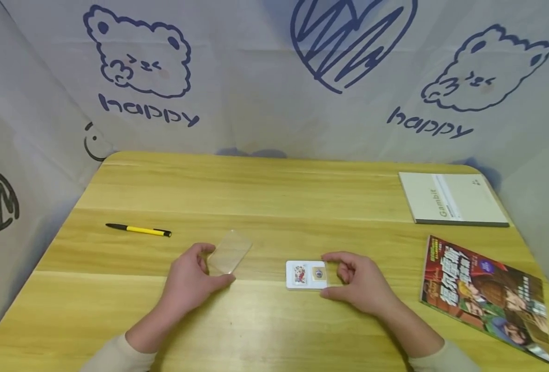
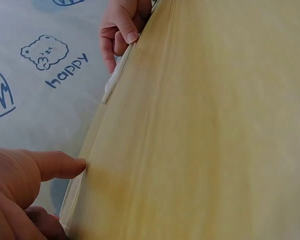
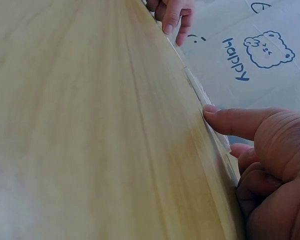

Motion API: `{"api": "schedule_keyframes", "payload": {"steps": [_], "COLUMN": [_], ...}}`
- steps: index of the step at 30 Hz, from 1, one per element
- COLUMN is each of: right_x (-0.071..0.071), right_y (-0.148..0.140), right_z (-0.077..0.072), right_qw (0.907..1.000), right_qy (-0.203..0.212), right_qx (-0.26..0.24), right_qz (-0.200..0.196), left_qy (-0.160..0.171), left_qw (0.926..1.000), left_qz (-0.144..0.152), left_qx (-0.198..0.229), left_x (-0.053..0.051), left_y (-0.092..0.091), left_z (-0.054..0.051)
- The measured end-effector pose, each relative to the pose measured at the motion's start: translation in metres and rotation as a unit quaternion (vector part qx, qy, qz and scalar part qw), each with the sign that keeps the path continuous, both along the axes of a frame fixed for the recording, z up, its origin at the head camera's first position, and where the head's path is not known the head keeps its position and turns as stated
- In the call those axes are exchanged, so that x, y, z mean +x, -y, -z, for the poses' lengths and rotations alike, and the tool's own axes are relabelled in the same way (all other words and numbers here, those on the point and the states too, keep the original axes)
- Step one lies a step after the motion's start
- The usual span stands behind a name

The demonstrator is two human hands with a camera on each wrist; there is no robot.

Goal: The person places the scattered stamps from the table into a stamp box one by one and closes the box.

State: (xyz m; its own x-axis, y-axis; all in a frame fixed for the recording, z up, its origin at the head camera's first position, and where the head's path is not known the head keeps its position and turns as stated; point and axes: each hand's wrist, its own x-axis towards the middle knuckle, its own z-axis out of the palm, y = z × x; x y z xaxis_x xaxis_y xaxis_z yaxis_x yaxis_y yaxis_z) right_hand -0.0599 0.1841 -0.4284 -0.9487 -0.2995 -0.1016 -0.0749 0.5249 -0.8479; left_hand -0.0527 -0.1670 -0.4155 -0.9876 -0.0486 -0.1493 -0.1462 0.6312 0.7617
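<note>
My left hand (image 1: 192, 279) (image 2: 15, 185) grips a clear, flat rectangular plastic piece (image 1: 231, 251) between thumb and fingers at its near and left edges; it lies slanted at the table's middle. To the right is a small white flat case (image 1: 304, 285) with a colourful picture and a gold square on its face. My right hand (image 1: 364, 287) (image 3: 280, 145) holds this case by its right end, thumb at the near edge and index finger at the far edge. The two pieces are apart. In both wrist views they appear thin and edge-on.
A yellow and black pen (image 1: 146, 230) lies left of the left hand. At the right are a pale notebook (image 1: 455, 199) and, nearer, a colourful magazine (image 1: 483, 294). A white cloth (image 1: 246, 103) with blue drawings hangs behind the wooden table (image 1: 255, 191).
</note>
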Motion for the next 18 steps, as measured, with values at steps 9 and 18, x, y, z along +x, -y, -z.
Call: {"api": "schedule_keyframes", "payload": {"steps": [9,18], "right_x": [-0.0001,0.0000], "right_y": [0.0005,-0.0004], "right_z": [0.0002,0.0000], "right_qw": [1.0000,1.0000], "right_qy": [0.002,0.002], "right_qx": [0.002,0.001], "right_qz": [0.003,0.001], "left_qy": [0.013,0.031], "left_qw": [0.9998,0.9970], "left_qz": [-0.007,-0.016], "left_qx": [0.010,0.069], "left_x": [-0.0016,-0.0022], "left_y": [0.0011,0.0014], "left_z": [-0.0009,-0.0002]}}
